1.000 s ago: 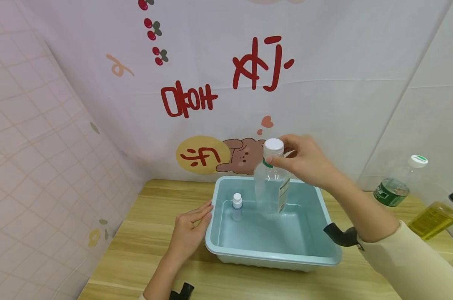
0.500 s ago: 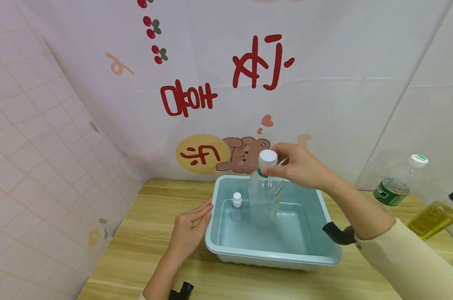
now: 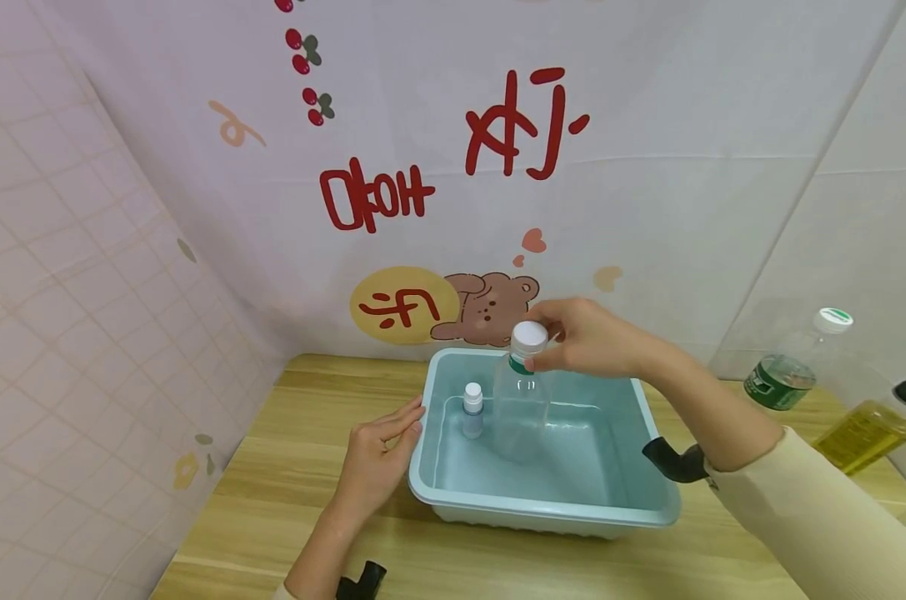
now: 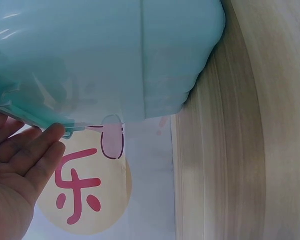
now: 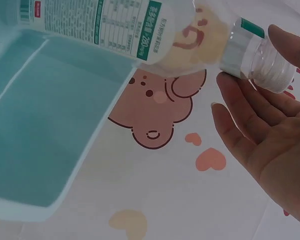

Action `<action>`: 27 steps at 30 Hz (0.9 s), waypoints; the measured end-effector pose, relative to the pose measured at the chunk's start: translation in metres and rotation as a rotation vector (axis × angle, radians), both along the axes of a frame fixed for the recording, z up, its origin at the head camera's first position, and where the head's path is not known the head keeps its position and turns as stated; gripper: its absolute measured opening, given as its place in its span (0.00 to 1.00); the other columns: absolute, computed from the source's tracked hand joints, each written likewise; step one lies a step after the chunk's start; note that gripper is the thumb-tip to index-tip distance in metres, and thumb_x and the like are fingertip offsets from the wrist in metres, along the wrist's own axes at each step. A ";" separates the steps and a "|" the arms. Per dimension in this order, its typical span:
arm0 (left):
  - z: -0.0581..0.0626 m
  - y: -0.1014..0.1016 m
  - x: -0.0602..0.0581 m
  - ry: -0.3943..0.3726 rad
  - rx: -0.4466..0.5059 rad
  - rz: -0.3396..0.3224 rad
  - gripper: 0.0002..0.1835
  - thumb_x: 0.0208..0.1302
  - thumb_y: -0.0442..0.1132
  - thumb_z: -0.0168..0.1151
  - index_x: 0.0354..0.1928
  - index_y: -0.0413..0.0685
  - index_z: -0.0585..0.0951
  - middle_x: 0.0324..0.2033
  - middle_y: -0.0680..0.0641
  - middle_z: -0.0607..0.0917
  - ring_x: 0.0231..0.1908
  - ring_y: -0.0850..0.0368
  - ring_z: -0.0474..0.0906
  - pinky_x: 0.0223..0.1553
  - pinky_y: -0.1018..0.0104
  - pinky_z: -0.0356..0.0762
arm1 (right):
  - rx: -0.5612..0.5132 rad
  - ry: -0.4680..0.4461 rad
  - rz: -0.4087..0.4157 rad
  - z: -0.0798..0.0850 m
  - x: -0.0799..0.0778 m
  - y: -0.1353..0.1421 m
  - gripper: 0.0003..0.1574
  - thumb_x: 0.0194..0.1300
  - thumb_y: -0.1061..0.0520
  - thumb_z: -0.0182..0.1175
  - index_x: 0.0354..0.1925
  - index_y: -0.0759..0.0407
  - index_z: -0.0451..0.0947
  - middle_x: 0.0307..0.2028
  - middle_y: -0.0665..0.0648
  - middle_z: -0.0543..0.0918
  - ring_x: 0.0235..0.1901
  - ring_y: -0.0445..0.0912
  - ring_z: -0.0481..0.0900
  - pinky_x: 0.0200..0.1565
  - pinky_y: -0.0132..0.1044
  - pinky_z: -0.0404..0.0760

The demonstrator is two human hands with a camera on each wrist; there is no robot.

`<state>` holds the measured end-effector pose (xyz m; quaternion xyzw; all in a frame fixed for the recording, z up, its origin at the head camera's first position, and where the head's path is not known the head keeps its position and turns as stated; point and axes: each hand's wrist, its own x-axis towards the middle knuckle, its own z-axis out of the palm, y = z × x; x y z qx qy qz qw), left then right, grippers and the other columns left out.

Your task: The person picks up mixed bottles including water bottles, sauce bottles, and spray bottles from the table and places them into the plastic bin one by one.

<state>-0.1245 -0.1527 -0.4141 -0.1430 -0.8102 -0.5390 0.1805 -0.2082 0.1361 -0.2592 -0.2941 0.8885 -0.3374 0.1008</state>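
Note:
My right hand [image 3: 591, 340] holds a clear plastic bottle [image 3: 523, 408] by its neck, just under the white cap [image 3: 530, 335]. The bottle stands nearly upright inside a light blue basin [image 3: 543, 504], toward its left half. In the right wrist view, the thumb and fingers lie on either side of the bottle's neck [image 5: 235, 47], and a printed label [image 5: 99, 25] shows on its body. Beside the bottle stands a small white-capped bottle [image 3: 473, 411]. My left hand [image 3: 377, 454] touches the basin's left rim; in the left wrist view its fingers [image 4: 37, 155] lie fairly straight against the rim.
To the right of the basin stand a clear bottle with a green label [image 3: 786, 371] and a bottle of yellow liquid [image 3: 865, 437]. The wooden tabletop [image 3: 272, 508] meets a printed cloth [image 3: 648, 208] at the back and another at the left.
The right hand has lowered the clear bottle into the basin and shifted it left, close to the small bottle. The left hand stays at the rim.

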 end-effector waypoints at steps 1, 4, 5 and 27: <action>0.000 0.000 0.000 0.003 0.000 0.000 0.13 0.63 0.34 0.62 0.50 0.44 0.83 0.53 0.50 0.80 0.55 0.59 0.75 0.52 0.59 0.75 | 0.012 0.005 0.005 -0.001 0.000 -0.001 0.22 0.53 0.53 0.70 0.46 0.51 0.76 0.38 0.48 0.82 0.39 0.45 0.78 0.41 0.41 0.78; -0.001 0.000 -0.001 0.013 -0.002 -0.001 0.13 0.62 0.33 0.62 0.49 0.43 0.83 0.53 0.49 0.80 0.54 0.58 0.75 0.52 0.58 0.75 | 0.035 0.018 0.020 -0.003 0.000 -0.002 0.21 0.53 0.54 0.71 0.45 0.51 0.76 0.38 0.48 0.81 0.40 0.46 0.77 0.40 0.40 0.78; -0.001 0.000 0.000 0.015 -0.004 -0.002 0.13 0.63 0.34 0.62 0.49 0.43 0.83 0.53 0.49 0.80 0.54 0.58 0.75 0.52 0.59 0.75 | 0.037 0.019 0.023 -0.004 -0.001 -0.003 0.21 0.52 0.54 0.71 0.45 0.51 0.76 0.38 0.48 0.81 0.40 0.47 0.77 0.40 0.40 0.79; 0.007 0.003 0.005 -0.026 -0.016 0.022 0.13 0.62 0.31 0.62 0.48 0.40 0.83 0.52 0.48 0.81 0.54 0.56 0.76 0.51 0.59 0.75 | 0.088 0.035 0.043 -0.003 -0.003 -0.003 0.24 0.54 0.55 0.69 0.51 0.50 0.76 0.40 0.47 0.80 0.42 0.45 0.78 0.43 0.40 0.79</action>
